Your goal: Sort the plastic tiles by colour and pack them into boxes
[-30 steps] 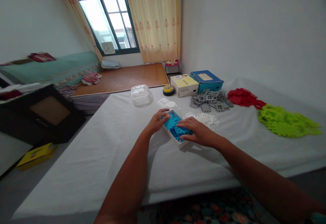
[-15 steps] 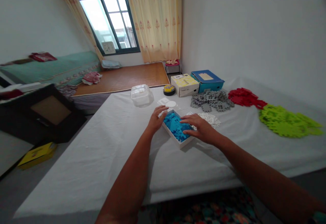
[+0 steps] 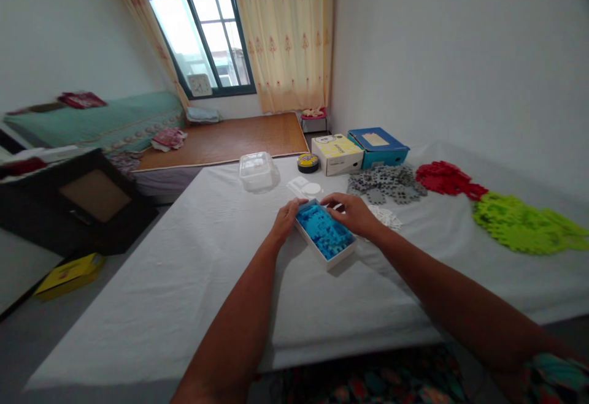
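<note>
A shallow white box full of blue pieces stands at an angle on the white-covered table. My left hand grips the box at its far left corner, its fingers close together. On the other side, my right hand is at the far right edge of the box, fingers curled over the rim and blue pieces; whether it pinches a piece is too small to tell. White pieces lie partly hidden behind my right hand.
Behind the box are white flat items, a clear plastic container, a round yellow-black tin, a yellow-white box and a blue box. Grey, red and lime-green pieces lie rightward.
My right hand has moved from over the blue pieces back and left to the box's far edge. My left hand's fingers have closed in on the corner. The blue pieces look flatter.
</note>
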{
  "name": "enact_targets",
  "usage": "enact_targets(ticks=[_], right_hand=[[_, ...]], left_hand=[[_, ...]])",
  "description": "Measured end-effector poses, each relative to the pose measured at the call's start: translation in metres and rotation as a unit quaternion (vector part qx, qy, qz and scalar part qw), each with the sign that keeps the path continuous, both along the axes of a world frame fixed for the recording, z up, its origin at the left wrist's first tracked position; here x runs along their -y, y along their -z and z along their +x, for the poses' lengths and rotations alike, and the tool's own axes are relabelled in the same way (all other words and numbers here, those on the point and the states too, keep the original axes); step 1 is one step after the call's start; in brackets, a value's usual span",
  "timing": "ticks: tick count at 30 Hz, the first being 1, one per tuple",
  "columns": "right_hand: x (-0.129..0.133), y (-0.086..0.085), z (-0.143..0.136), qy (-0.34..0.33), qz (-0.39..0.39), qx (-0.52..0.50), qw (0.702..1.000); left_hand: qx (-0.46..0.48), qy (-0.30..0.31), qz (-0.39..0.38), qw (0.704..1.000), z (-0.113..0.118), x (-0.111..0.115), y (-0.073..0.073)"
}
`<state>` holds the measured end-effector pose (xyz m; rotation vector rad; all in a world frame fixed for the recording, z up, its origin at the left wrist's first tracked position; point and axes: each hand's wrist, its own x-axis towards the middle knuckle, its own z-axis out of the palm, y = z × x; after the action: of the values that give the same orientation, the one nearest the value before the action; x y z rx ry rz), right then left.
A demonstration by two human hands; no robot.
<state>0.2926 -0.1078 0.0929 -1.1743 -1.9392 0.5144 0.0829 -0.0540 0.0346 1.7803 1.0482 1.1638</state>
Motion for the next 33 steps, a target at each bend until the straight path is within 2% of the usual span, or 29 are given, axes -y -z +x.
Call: enact_targets(ticks=[3, 6, 8, 11, 15, 22, 26, 29, 33], right_hand=[[0.001, -0.008, 0.006, -0.060, -0.012, 0.081, 0.995], [0.011, -0.010, 0.017, -0.141, -0.022, 0.192, 0.971], [0.016, -0.009, 0.023, -0.142, -0.016, 0.232, 0.962], [0.017, -0.008, 0.027, -0.119, -0.037, 0.226, 0.966], [0.004, -0.013, 0.025, -0.122, -0.063, 0.175, 0.975], [-0.022, -0.010, -0.003, -0.067, -0.036, 0.170, 0.983], [-0.026, -0.008, -0.005, -0.010, -0.037, 0.104, 0.994], [-0.028, -0.007, -0.004, -0.011, -0.021, 0.136, 0.990], [-0.027, -0.008, -0.003, -0.015, 0.020, 0.189, 0.982]], left_hand=[[0.001, 0.000, -0.004, 1.000, -0.001, 0.000, 0.000], [-0.024, 0.008, 0.050, 0.998, -0.001, 0.000, 0.000], [-0.065, 0.029, 0.099, 0.993, 0.000, 0.000, 0.000], [-0.133, 0.065, 0.168, 0.974, 0.000, 0.000, -0.001], [-0.142, 0.049, 0.206, 0.967, -0.005, -0.002, -0.001], [-0.064, -0.030, 0.129, 0.989, -0.015, -0.009, -0.001], [-0.010, -0.066, 0.081, 0.994, -0.016, -0.009, -0.004], [-0.005, -0.040, 0.054, 0.998, -0.014, -0.007, -0.004], [-0.026, 0.058, 0.058, 0.996, -0.010, -0.005, 0.001]])
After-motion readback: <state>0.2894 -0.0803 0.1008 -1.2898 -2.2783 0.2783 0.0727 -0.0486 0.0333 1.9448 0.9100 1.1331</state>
